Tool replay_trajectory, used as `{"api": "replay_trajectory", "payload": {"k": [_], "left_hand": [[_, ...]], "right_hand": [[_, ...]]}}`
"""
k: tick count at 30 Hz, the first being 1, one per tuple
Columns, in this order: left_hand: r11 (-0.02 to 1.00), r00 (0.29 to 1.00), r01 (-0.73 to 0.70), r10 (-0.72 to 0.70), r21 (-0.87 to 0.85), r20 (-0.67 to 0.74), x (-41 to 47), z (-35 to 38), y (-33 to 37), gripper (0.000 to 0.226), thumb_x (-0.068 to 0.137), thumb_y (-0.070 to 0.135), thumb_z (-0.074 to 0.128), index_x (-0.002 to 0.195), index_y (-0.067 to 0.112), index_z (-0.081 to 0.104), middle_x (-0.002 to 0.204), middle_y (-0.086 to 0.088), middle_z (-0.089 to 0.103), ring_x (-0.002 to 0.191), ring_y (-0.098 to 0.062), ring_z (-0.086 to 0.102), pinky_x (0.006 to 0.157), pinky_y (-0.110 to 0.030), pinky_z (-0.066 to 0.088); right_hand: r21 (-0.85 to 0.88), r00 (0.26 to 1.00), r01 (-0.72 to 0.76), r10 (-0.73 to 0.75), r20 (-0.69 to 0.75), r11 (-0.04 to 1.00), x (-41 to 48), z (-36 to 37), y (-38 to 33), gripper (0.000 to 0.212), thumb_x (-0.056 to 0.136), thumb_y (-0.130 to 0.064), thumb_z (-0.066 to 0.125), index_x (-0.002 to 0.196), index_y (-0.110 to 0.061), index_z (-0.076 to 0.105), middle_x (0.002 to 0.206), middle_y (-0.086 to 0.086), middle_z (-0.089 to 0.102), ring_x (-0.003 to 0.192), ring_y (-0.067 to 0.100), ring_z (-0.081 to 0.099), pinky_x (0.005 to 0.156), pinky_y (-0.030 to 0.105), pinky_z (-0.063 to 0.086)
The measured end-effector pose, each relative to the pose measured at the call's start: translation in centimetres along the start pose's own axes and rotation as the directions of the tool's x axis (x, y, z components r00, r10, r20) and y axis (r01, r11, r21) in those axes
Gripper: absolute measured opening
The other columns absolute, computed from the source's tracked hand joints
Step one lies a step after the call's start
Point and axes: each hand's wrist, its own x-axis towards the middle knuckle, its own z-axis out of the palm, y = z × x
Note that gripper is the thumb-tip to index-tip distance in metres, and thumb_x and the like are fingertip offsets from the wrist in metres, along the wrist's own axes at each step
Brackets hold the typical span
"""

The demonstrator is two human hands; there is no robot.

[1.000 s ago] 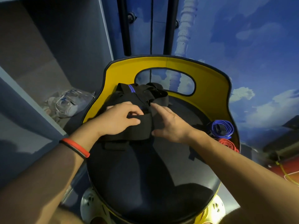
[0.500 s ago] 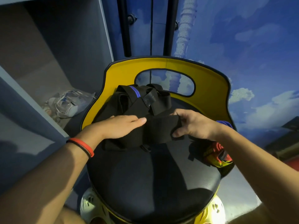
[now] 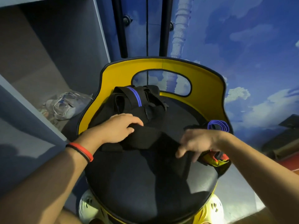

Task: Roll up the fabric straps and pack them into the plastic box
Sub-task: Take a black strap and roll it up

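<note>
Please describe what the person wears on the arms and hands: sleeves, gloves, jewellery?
The left hand and the right hand are bare: no gloves, no rings visible. No sleeves show on either forearm. The left wrist wears a red wristband with a thin black band beside it. The right wrist wears nothing.

The right hand (image 3: 196,143) is blurry above the right edge of the round black chair seat (image 3: 145,183), so I cannot tell if its fingers hold anything. It also covers most of a yellow and red thing (image 3: 215,160) that I cannot name. The left hand (image 3: 118,128) hides the near part of the heap of black fabric straps (image 3: 142,102), and what is inside the crumpled clear plastic bag (image 3: 68,105) is too small and dim to tell.
</note>
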Motion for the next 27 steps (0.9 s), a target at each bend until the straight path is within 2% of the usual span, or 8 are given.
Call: {"api": "replay_trajectory", "payload": {"k": [4, 8, 11, 14, 17, 21, 24, 27], "left_hand": [[0.963, 0.994, -0.111, 0.106, 0.245, 0.034, 0.6, 1.5, 1.6, 0.046, 0.105, 0.01, 0.044, 0.126, 0.046, 0.065, 0.119, 0.012, 0.054, 0.136, -0.009, 0.032, 0.126, -0.047, -0.005], [0.843, 0.949, -0.313, 0.299, 0.438, 0.101, 0.1, 2.9, 3.6, 0.057, 0.093, 0.001, 0.051, 0.127, 0.045, 0.065, 0.114, 0.014, 0.055, 0.137, -0.011, 0.029, 0.125, -0.055, -0.005], [0.721, 0.881, -0.458, 0.446, 0.52, 0.157, -1.1, 4.2, 7.0, 0.06, 0.083, 0.003, 0.059, 0.13, 0.041, 0.063, 0.112, 0.008, 0.054, 0.131, -0.018, 0.036, 0.12, -0.051, 0.015], [0.57, 0.761, -0.592, 0.629, 0.571, 0.161, -2.6, 6.1, 10.0, 0.04, 0.083, 0.015, 0.059, 0.116, 0.036, 0.068, 0.103, 0.005, 0.055, 0.119, -0.022, 0.046, 0.105, -0.047, 0.034], [0.487, 0.673, -0.649, 0.725, 0.585, 0.143, -3.7, 8.0, 11.2, 0.031, 0.083, 0.014, 0.066, 0.107, 0.033, 0.071, 0.1, 0.005, 0.057, 0.116, -0.021, 0.047, 0.102, -0.047, 0.04], [0.694, 0.713, -0.674, 0.7, 0.253, -0.019, -2.5, 7.5, 8.8, 0.028, 0.088, 0.013, 0.067, 0.107, 0.03, 0.078, 0.105, 0.01, 0.065, 0.11, -0.012, 0.058, 0.102, -0.041, 0.043], [0.853, 0.826, -0.52, 0.492, -0.036, -0.277, -1.4, 5.0, 7.1, 0.02, 0.092, 0.014, 0.067, 0.1, 0.025, 0.08, 0.102, 0.01, 0.068, 0.1, -0.006, 0.063, 0.094, -0.034, 0.051], [0.914, 0.874, -0.351, 0.242, -0.203, -0.422, -0.1, 3.8, 5.7, 0.019, 0.093, 0.011, 0.068, 0.102, 0.024, 0.079, 0.108, 0.011, 0.065, 0.102, -0.004, 0.063, 0.09, -0.027, 0.053]], "right_hand": [[-0.13, 0.968, -0.109, 0.135, 0.212, 0.985, 0.9, 2.3, -0.2, 0.046, 0.102, -0.033, 0.06, 0.139, -0.007, 0.054, 0.124, 0.002, 0.057, 0.104, 0.017, 0.064, 0.09, 0.033, 0.059], [-0.224, 0.995, 0.032, -0.051, -0.08, 0.974, 1.7, 1.0, 0.1, 0.032, 0.103, -0.031, 0.056, 0.132, -0.018, 0.062, 0.123, 0.004, 0.066, 0.109, 0.019, 0.064, 0.079, 0.02, 0.048], [0.288, 0.957, 0.113, -0.027, -0.288, 0.951, 2.9, 0.4, 0.2, 0.038, 0.105, -0.046, 0.048, 0.117, -0.016, 0.066, 0.109, 0.006, 0.075, 0.096, 0.019, 0.073, 0.088, 0.031, 0.051], [0.609, 0.983, 0.115, -0.004, -0.182, 0.785, 3.8, 0.7, 0.3, 0.054, 0.094, -0.067, 0.054, 0.103, -0.016, 0.069, 0.095, 0.007, 0.078, 0.085, 0.024, 0.076, 0.083, 0.04, 0.054], [0.753, 0.972, 0.205, -0.044, -0.229, 0.625, 4.5, 1.6, 0.4, 0.036, 0.097, -0.034, 0.067, 0.12, -0.006, 0.069, 0.115, 0.018, 0.074, 0.113, 0.039, 0.068, 0.106, 0.053, 0.049], [0.774, 0.949, 0.297, -0.082, -0.305, 0.559, 4.7, 2.0, 0.2, 0.026, 0.098, -0.005, 0.06, 0.123, -0.004, 0.066, 0.122, 0.021, 0.071, 0.113, 0.035, 0.068, 0.107, 0.053, 0.048], [0.757, 0.932, 0.348, -0.114, -0.345, 0.554, 4.0, 2.0, 0.1, 0.027, 0.098, -0.004, 0.06, 0.125, -0.002, 0.066, 0.122, 0.023, 0.07, 0.105, 0.033, 0.07, 0.096, 0.044, 0.054], [0.749, 0.92, 0.38, -0.138, -0.367, 0.543, 3.5, 2.1, -0.2, 0.025, 0.098, -0.003, 0.06, 0.121, -0.006, 0.069, 0.116, 0.017, 0.074, 0.097, 0.022, 0.075, 0.074, 0.026, 0.061]]}}
